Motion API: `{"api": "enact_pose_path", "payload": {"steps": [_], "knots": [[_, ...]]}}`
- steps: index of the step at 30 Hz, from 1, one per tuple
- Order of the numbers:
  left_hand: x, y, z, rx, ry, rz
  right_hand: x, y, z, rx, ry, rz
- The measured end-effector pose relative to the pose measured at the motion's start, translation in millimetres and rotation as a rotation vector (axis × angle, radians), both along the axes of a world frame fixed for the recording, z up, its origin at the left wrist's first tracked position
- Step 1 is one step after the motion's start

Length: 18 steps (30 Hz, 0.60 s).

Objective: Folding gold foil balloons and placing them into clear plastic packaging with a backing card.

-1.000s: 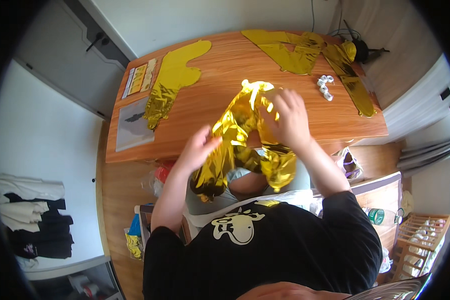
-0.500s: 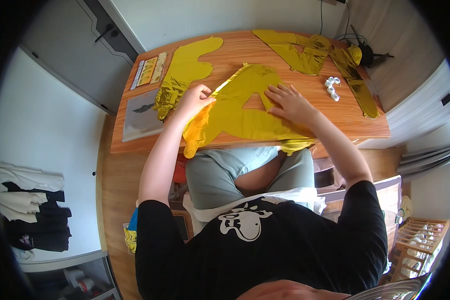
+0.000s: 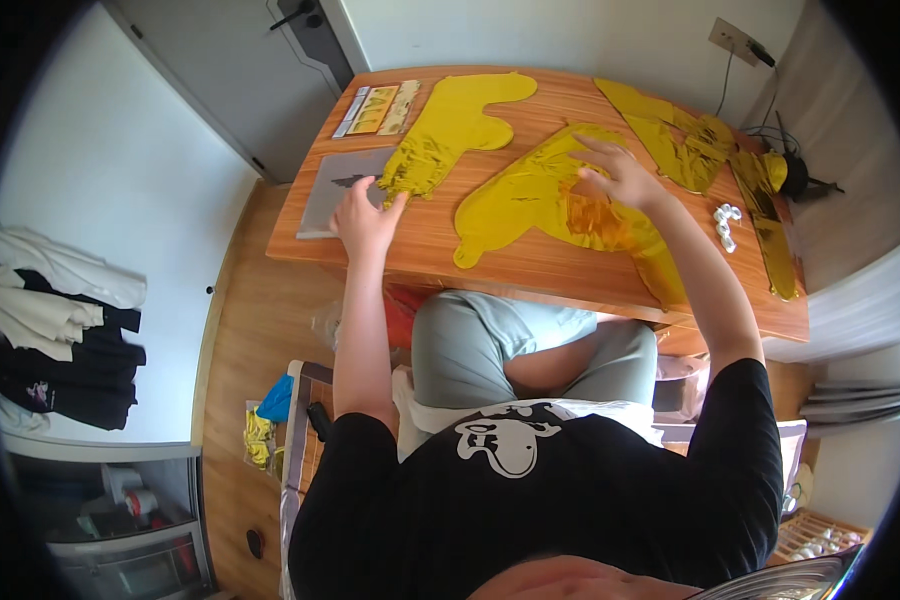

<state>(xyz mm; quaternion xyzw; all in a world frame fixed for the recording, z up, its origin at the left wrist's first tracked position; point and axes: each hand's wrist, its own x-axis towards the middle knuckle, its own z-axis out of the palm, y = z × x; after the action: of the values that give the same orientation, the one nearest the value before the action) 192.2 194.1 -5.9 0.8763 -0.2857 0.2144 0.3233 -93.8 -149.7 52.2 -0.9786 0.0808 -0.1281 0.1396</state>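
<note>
A flat gold foil balloon (image 3: 530, 195) lies spread on the wooden table (image 3: 530, 270) in front of me. My right hand (image 3: 615, 172) rests on its upper right part, fingers spread, pressing the foil flat. My left hand (image 3: 362, 215) is open at the table's left side, fingertips touching the crumpled lower end of a second gold foil balloon (image 3: 450, 130) that lies further back. That hand also lies next to a grey sheet (image 3: 332, 185). Neither hand grips anything.
More gold foil pieces (image 3: 685, 135) lie at the back right, with a long strip (image 3: 770, 235) along the right edge and a small white object (image 3: 725, 225) beside it. Flat packets (image 3: 378, 108) sit at the back left. A door and folded clothes (image 3: 50, 320) are on the left.
The balloon I held up crumpled a second ago now lies spread flat on the table. My left hand has let go of it and moved left to the second balloon.
</note>
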Motion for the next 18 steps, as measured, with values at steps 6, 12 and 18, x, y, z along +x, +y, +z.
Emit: {"api": "enact_pose_path", "payload": {"steps": [6,12,18], "knots": [[-18,-3,-2,0.023,-0.045,0.003,131,108,-4,0.098,-0.054,0.131],[-9,-1,-9,0.049,0.060,-0.045,219,188,-27,0.072,0.032,0.006],[-6,-1,-13,0.027,0.057,-0.084,234,188,-34,0.123,0.015,-0.046]]}}
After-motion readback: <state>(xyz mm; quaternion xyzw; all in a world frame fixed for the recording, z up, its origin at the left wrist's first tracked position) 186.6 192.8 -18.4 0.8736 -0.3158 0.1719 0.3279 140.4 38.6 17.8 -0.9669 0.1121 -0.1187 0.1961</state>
